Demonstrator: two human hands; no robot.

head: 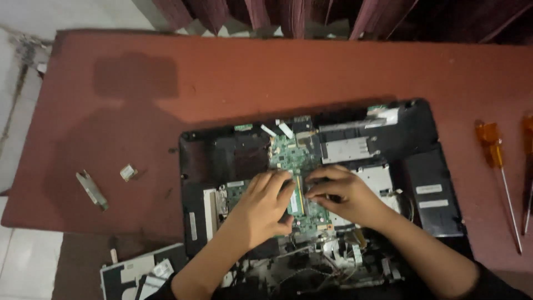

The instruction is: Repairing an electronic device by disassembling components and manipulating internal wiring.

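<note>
Near the left edge of the tabletop [233, 78] a metal bracket [91, 190] is lying, with a small chip [127, 172] just beside it. At the front edge a panel [141, 273] is hanging partly off. In the middle an opened laptop [427, 133] is lying, its green board [288, 153] showing. The left hand [264, 208] is resting on the board, its grip loose, fingers bent and pressing a memory stick [296, 200], holding nothing. The right hand [341, 194] is touching the same stick from the other side, fingers curled, its grip likewise not closed on anything. Near the right edge two orange screwdrivers [497, 161] are lying well apart from the laptop.
</note>
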